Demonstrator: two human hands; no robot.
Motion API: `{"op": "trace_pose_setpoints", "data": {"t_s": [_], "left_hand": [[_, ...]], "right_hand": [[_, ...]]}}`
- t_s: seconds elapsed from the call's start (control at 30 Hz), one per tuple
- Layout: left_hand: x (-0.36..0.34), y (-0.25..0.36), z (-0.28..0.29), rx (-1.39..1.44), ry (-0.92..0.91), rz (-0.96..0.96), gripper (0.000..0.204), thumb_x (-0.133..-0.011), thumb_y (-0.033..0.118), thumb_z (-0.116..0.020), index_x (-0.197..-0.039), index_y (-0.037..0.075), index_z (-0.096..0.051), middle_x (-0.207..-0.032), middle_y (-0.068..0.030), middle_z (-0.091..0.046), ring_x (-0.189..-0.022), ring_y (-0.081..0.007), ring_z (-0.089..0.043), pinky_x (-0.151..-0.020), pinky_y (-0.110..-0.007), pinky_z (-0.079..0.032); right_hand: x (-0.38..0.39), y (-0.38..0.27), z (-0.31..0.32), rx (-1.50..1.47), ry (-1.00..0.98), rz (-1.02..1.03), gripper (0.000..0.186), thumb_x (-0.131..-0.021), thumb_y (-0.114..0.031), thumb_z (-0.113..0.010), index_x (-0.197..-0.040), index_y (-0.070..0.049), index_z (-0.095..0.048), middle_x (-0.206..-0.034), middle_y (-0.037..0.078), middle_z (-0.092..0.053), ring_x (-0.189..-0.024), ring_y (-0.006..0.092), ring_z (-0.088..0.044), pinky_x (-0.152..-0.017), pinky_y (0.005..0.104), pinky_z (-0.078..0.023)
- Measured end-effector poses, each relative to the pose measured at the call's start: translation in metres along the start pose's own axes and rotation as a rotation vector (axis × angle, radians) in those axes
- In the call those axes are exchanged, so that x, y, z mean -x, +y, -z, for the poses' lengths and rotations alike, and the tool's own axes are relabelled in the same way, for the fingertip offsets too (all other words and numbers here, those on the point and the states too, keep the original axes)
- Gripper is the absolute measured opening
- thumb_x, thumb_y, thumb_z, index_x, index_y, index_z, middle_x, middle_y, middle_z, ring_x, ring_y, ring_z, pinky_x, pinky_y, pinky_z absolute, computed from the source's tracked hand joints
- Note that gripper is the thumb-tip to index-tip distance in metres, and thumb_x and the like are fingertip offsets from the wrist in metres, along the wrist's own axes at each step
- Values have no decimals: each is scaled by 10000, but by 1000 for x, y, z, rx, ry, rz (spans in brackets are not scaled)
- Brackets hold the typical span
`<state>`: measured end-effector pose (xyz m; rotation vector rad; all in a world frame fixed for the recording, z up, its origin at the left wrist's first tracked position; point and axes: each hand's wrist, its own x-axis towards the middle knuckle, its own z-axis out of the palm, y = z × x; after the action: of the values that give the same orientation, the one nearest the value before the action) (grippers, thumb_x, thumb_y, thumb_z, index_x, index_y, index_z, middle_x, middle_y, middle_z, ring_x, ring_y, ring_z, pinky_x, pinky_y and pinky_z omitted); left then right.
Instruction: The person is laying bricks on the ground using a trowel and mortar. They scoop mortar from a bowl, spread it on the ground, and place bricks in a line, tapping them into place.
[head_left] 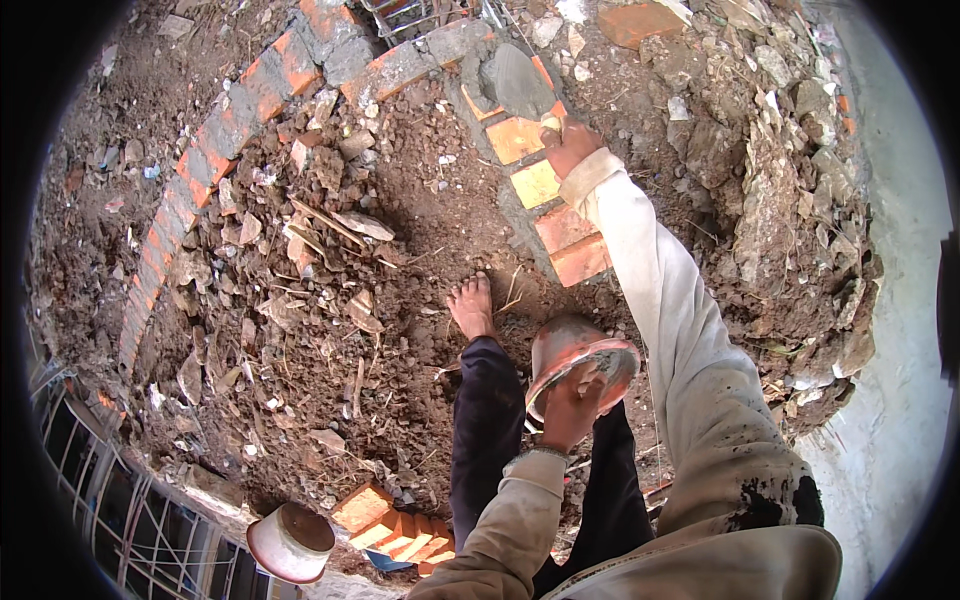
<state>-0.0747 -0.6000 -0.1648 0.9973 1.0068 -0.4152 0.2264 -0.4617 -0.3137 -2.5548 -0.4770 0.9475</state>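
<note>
My right hand (570, 145) is closed round the handle of a trowel (522, 82). Its grey blade lies over the far end of a short row of orange bricks (536, 184), against grey mortar. My left hand (572, 408) grips a mortar-smeared bucket (572, 340), which is tilted with its reddish rim toward me. The fingers reach into its mouth and are partly hidden there. The bucket is above my legs, near my bare foot (472, 305). Wet mortar runs along the left side of the brick row.
A longer brick and mortar course (240, 120) curves along the left and far side. Broken rubble and soil (290, 290) cover the ground. Near the lower edge are a second bucket (292, 540) and several stacked bricks (395, 530). Metal bars (120, 510) stand lower left; pale concrete (890, 330) runs along the right.
</note>
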Motion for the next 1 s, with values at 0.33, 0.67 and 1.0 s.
{"op": "trace_pose_setpoints", "data": {"t_s": [0.33,0.67,1.0], "left_hand": [[-2,-2,0,-72,40,-94,364,-889,139,-585,-1225,10,-534,-1122,-126,-612,-1013,-177,-610,-838,-297,-495],[-3,0,2,-12,50,-54,387,-884,260,-581,-1193,28,-563,-1055,-176,-641,-996,-264,-622,-854,-341,-475],[-3,3,2,-87,75,-70,424,-881,328,-568,-1189,36,-570,-1012,-206,-650,-963,-301,-637,-834,-359,-477]], "right_hand": [[10,-29,25,167,-115,-29,430,-851,-282,-528,-1131,44,-543,-1035,294,-604,-1008,447,-568,-897,465,-461],[48,-25,18,437,42,156,540,-814,-230,-540,-1314,-61,-425,-1115,267,-531,-988,426,-584,-837,483,-493],[20,-23,9,453,-64,115,612,-831,-194,-522,-1373,7,-321,-1182,294,-499,-1003,411,-588,-876,442,-472]]}}
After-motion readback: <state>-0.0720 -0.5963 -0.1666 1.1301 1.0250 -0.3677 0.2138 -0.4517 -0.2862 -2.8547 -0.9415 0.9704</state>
